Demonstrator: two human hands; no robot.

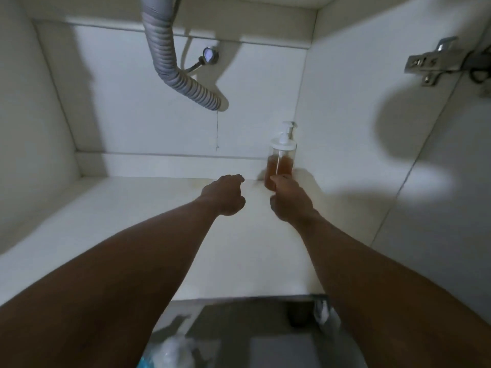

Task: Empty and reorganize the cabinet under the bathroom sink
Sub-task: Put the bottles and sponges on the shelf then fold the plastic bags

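A clear pump bottle [280,160] with amber liquid and a white pump stands upright in the back right corner of the white cabinet floor [132,221]. My right hand [289,199] reaches in just in front of the bottle, fingertips at its base, fingers curled; I cannot tell whether it grips the bottle. My left hand [225,195] hovers to the left of it, fingers loosely curled, holding nothing. Both forearms stretch into the cabinet from the bottom of the view.
A grey corrugated drain hose [170,59] hangs from the top and bends into the back wall. A metal water valve [210,55] sits beside it. A door hinge [430,62] is on the right wall. Below the cabinet edge, blurred items [172,346] lie on the dark floor.
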